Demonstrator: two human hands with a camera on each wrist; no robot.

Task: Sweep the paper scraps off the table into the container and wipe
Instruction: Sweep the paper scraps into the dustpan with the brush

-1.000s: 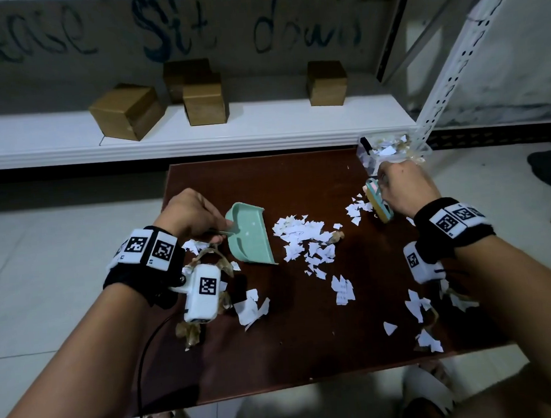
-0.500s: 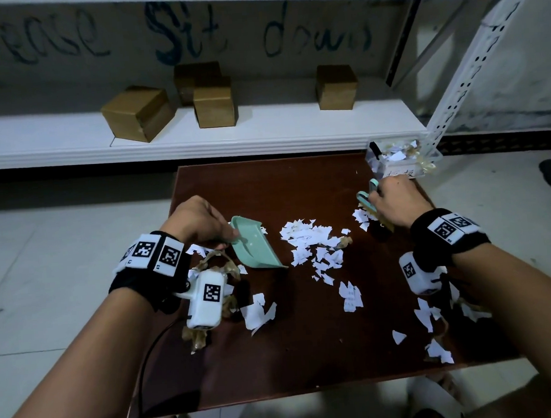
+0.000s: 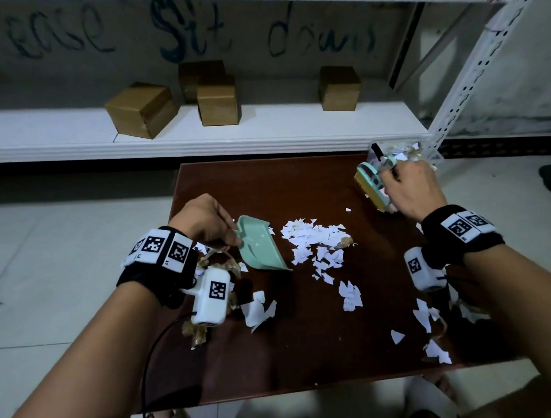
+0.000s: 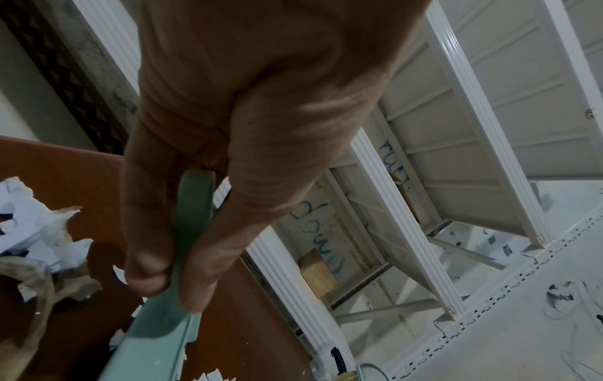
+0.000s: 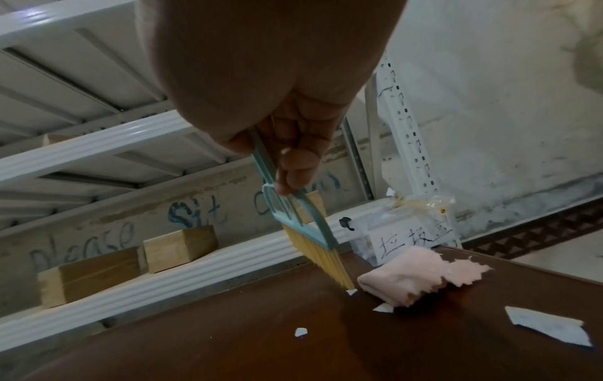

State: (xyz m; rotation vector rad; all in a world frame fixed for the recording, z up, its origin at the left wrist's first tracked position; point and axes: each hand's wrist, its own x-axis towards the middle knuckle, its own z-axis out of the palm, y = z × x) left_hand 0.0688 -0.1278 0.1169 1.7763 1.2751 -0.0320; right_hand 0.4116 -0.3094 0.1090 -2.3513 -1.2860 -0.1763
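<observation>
Left hand, centre-left of the head view: I see thumb and fingers pinching the handle of the mint-green dustpan. The pan sits on the dark brown desk, its open mouth facing the main heap of white paper scraps just to its right.

Right hand, upper right of the head view: fingers curled round the handle of a small brush, teal frame, yellow bristles. In the right wrist view the bristle tips touch the desk beside a tiny scrap, just next to a folded pink cloth lying on the desk.

Container: clear plastic, at the desk's far right corner, top right of the head view, with scraps already inside. A white label with handwritten characters shows on its side in the right wrist view.

More loose scraps: a cluster under the left wrist with brownish torn bits, some in the lower middle of the desk, others along the lower right edge.

Behind the desk, a white shelf carries four cardboard boxes.
</observation>
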